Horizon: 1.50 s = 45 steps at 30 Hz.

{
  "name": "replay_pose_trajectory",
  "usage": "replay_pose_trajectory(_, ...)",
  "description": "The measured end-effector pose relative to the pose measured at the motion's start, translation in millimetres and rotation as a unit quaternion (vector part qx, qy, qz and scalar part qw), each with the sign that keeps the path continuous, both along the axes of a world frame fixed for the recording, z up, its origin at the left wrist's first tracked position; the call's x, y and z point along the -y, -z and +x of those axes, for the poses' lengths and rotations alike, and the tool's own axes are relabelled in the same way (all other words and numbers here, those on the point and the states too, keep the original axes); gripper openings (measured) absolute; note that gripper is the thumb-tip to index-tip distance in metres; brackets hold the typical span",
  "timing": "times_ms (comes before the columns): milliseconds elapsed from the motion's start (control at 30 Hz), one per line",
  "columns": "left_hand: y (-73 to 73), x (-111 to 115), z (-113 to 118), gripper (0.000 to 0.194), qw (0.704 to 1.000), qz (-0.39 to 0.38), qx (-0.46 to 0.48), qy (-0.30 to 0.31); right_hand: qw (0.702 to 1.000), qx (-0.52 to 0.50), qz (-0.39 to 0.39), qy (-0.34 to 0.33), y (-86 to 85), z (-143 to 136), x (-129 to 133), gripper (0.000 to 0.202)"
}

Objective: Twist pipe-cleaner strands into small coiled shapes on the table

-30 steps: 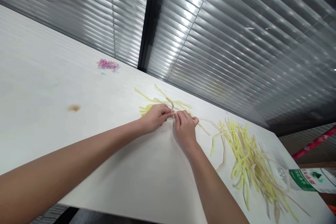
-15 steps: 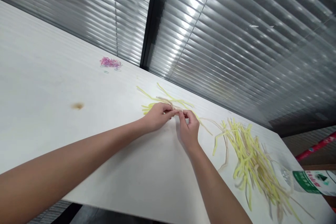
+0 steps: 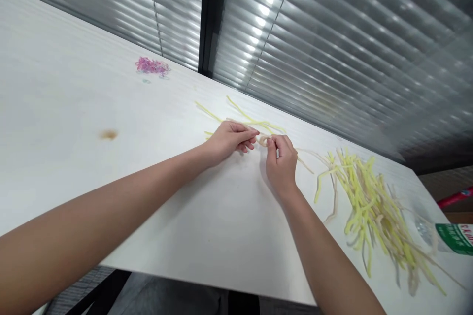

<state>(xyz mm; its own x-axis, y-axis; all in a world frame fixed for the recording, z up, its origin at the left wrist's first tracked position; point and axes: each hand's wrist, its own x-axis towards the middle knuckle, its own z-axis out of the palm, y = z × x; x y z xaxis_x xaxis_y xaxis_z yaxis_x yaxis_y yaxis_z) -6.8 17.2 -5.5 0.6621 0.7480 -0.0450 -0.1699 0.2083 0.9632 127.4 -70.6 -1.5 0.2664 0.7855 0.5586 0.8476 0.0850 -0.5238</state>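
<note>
Between my hands a beige strand (image 3: pixel 263 141) bends into a small loop. My right hand (image 3: pixel 281 160) pinches it at the loop's right side. My left hand (image 3: pixel 233 139) is closed, thumb against forefinger, on the strand's left part, just left of the loop. Behind both hands, thin yellow strands (image 3: pixel 239 108) lie loosely crossed on the white table (image 3: pixel 229 236), and some ends stick out beyond my left hand. The fingertips of the two hands are a short gap apart.
At the right lies a large pile of yellow and beige strands (image 3: pixel 364 192), beside a clear bottle with a green label (image 3: pixel 453 237). Pink and purple bands (image 3: pixel 151 66) are heaped at the back left. A brown stain (image 3: pixel 109 134) marks the table. Blinds (image 3: pixel 295 49) stand behind it.
My hands have moved apart, the right one shifting right, and a loop in the beige strand now shows between them. The whole view has shifted slightly.
</note>
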Motion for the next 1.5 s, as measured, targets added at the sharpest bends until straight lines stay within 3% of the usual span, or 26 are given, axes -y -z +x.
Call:
replay_pose_trajectory(233,-0.5,5.5,3.5,0.029,0.999,0.015,0.029,-0.041,0.999,0.042,-0.015,-0.012,0.8,1.7,0.6,0.019)
replay_pose_trajectory(467,-1.7,5.6,2.0,0.028,0.998,0.061,0.001,-0.019,0.994,0.103,-0.033,-0.019,0.1,1.2,2.2,0.018)
replay_pose_trajectory(667,-3.6,8.0,2.5,0.028,0.999,0.047,0.016,0.003,1.0,0.005,-0.015,-0.01,-0.3,0.4,1.7,0.022)
replay_pose_trajectory(800,-2.9,8.3,3.8,0.027,0.999,0.007,0.039,-0.022,0.999,-0.047,-0.006,-0.025,2.0,-0.3,1.9,0.022)
replay_pose_trajectory(967,-3.3,8.2,4.2,0.024,0.997,-0.025,0.066,-0.037,0.998,-0.043,-0.024,-0.037,2.5,-1.0,1.7,0.021)
replay_pose_trajectory(1200,-5.1,10.8,4.1,0.026,0.998,-0.035,0.048,-0.031,1.0,-0.021,-0.019,-0.005,2.6,0.0,0.9,0.021)
replay_pose_trajectory(1367,-4.6,11.5,2.5,0.045,0.995,-0.068,0.052,-0.043,0.993,-0.113,-0.015,0.025,2.0,2.2,1.4,0.024)
replay_pose_trajectory(1500,-3.7,12.4,3.8,0.042,0.993,-0.077,0.077,-0.05,0.986,-0.167,-0.016,0.024,1.6,2.6,0.5,0.027)
